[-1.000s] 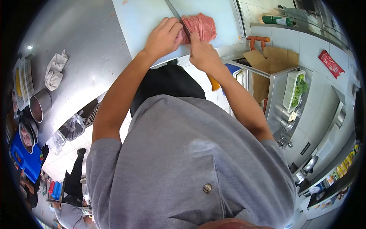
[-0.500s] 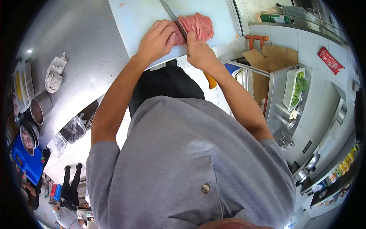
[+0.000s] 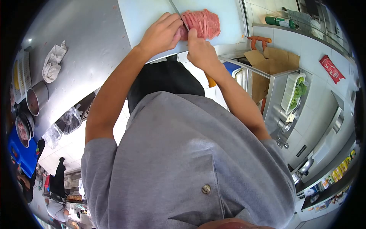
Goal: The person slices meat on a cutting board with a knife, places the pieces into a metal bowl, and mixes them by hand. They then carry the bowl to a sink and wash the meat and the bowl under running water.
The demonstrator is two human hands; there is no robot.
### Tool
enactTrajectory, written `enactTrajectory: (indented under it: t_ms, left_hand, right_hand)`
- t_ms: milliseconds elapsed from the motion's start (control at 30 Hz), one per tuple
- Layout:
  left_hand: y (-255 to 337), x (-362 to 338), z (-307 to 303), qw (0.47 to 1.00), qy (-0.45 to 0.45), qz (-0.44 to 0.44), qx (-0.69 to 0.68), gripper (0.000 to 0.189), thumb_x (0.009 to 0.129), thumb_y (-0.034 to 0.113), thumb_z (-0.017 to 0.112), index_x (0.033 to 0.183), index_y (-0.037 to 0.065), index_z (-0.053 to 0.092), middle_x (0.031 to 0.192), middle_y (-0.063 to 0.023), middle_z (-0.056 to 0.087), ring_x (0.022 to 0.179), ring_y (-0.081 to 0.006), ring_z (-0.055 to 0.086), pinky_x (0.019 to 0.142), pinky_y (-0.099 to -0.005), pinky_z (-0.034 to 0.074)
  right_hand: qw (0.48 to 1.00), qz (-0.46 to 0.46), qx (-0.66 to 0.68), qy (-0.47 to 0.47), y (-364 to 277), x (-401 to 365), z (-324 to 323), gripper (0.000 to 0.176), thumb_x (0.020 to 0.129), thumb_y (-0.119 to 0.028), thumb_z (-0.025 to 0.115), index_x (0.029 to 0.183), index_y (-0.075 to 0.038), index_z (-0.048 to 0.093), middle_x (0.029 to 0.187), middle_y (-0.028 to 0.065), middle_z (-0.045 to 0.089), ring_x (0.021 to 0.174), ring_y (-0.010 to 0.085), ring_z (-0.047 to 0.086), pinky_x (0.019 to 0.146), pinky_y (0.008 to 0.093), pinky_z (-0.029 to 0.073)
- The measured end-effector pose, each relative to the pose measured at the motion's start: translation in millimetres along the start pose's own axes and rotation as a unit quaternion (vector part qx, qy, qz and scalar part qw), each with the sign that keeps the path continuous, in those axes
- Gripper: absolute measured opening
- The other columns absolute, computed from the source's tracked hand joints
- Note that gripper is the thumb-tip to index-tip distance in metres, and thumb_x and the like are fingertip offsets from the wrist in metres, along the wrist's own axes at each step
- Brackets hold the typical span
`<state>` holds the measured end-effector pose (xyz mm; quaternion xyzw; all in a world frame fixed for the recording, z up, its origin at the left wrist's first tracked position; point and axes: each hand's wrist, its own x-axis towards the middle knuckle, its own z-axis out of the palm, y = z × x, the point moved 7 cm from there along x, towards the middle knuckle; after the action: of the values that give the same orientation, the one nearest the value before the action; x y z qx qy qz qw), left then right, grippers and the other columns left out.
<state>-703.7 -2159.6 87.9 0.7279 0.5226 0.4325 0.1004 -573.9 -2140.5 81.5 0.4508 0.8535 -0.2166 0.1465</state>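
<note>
My left hand [image 3: 162, 32] has its fingers curled over a piece of raw meat [image 3: 183, 34], which it partly hides. In my right hand [image 3: 201, 49] is a knife [image 3: 175, 8]; the fist wraps its handle, and the blade points away from me between the uncut piece and a row of meat slices [image 3: 206, 23]. The slices lean together to the right of the blade. All of this lies on a white cutting board [image 3: 143, 23], close to its near edge.
The board rests on a steel table [image 3: 95, 42] holding a crumpled cloth [image 3: 54, 62], a metal pot [image 3: 37, 98] and a white basket [image 3: 23, 72]. Right of me are a cardboard box [image 3: 280, 59] and a tray of greens [image 3: 292, 91]. Another person [image 3: 56, 209] is far behind.
The whole view has shifted slightly. The knife blade now looks thinner, and less of the uncut meat shows beside my left hand. The person behind has changed stance.
</note>
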Motion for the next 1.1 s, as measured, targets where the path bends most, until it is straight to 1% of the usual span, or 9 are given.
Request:
enactTrajectory:
  t_ms: [200,267,300,367,500,767,900,967,1100]
  left_hand:
    - [0.2,-1.3,2.2,1.000,-0.003,-0.005,0.009,0.019,0.076,-0.002,0.063,0.094,-0.001,0.058,0.097,-0.0119,0.058,0.090,-0.0309,0.055,0.081,-0.0381,0.048]
    - [0.4,-2.7,2.0,1.000,-0.001,-0.008,0.009,0.019,0.076,-0.001,0.063,0.094,-0.001,0.058,0.097,-0.0119,0.058,0.091,-0.0309,0.055,0.081,-0.0380,0.049]
    - [0.4,-2.0,2.0,1.000,-0.001,-0.007,0.010,0.019,0.076,-0.001,0.063,0.094,-0.001,0.058,0.097,-0.0119,0.058,0.091,-0.0308,0.055,0.081,-0.0379,0.049]
    - [0.9,-1.4,2.2,1.000,0.005,-0.006,0.010,0.019,0.076,-0.001,0.063,0.094,0.000,0.058,0.096,-0.0119,0.058,0.091,-0.0307,0.055,0.081,-0.0379,0.049]
    - [2.1,-1.5,0.1,1.000,0.014,-0.003,0.013,0.018,0.076,-0.001,0.063,0.093,0.000,0.058,0.096,-0.0118,0.057,0.090,-0.0307,0.055,0.081,-0.0380,0.049]
    - [0.7,-4.5,1.5,1.000,0.015,-0.008,0.008,0.018,0.075,-0.002,0.063,0.092,-0.001,0.058,0.096,-0.0124,0.057,0.089,-0.0315,0.055,0.081,-0.0385,0.048]
    - [-1.6,-4.1,2.8,0.999,0.032,-0.009,0.006,0.018,0.075,-0.002,0.063,0.093,-0.001,0.058,0.097,-0.0125,0.058,0.090,-0.0312,0.055,0.081,-0.0381,0.048]
    - [-1.4,-6.1,5.7,1.000,0.027,-0.015,0.000,0.018,0.075,-0.002,0.063,0.093,0.000,0.058,0.097,-0.0123,0.058,0.090,-0.0310,0.055,0.081,-0.0379,0.049]
    - [-3.5,-5.3,-2.6,0.999,0.031,-0.029,-0.020,0.019,0.075,-0.003,0.064,0.092,0.000,0.059,0.098,-0.0110,0.059,0.089,-0.0304,0.056,0.080,-0.0371,0.049]
  right_hand:
    - [1.000,0.001,0.000,-0.020,-0.5,-10.2,-18.9,0.040,0.074,-0.002,0.064,0.102,-0.002,0.036,0.085,0.0292,0.065,0.082,0.0489,0.065,0.073,0.0557,0.051]
    - [1.000,-0.005,-0.007,-0.015,-4.5,-31.4,-29.1,0.029,0.080,-0.001,0.053,0.103,-0.002,0.034,0.079,0.0330,0.062,0.081,0.0527,0.061,0.072,0.0611,0.046]
    - [1.000,-0.005,-0.008,-0.017,-5.0,-36.1,-28.9,0.029,0.080,-0.001,0.053,0.103,-0.002,0.034,0.079,0.0330,0.062,0.081,0.0527,0.061,0.072,0.0611,0.046]
    - [0.998,0.025,-0.015,-0.053,1.5,-41.7,-20.3,0.042,0.073,-0.002,0.066,0.103,-0.002,0.036,0.083,0.0290,0.065,0.081,0.0489,0.065,0.069,0.0561,0.051]
    - [1.000,-0.022,-0.002,0.011,-3.5,-0.2,-2.4,0.043,0.073,-0.002,0.067,0.103,-0.002,0.036,0.082,0.0291,0.065,0.081,0.0486,0.065,0.068,0.0555,0.051]
    - [0.999,-0.005,-0.017,-0.044,-2.0,-30.0,-26.8,0.042,0.074,-0.002,0.065,0.104,-0.002,0.036,0.083,0.0307,0.064,0.083,0.0497,0.064,0.073,0.0579,0.050]
    - [0.998,0.017,-0.015,-0.063,2.8,-28.0,-13.6,0.040,0.074,-0.001,0.063,0.103,-0.001,0.036,0.081,0.0313,0.063,0.083,0.0502,0.064,0.074,0.0583,0.050]
    - [1.000,-0.023,0.019,-0.007,-1.9,1.6,-3.3,0.039,0.074,-0.001,0.063,0.102,0.000,0.036,0.080,0.0318,0.063,0.082,0.0501,0.063,0.073,0.0578,0.050]
    - [0.999,-0.036,0.038,0.013,1.0,16.6,-4.2,0.039,0.073,-0.001,0.064,0.100,0.000,0.036,0.081,0.0305,0.063,0.081,0.0490,0.064,0.070,0.0564,0.051]
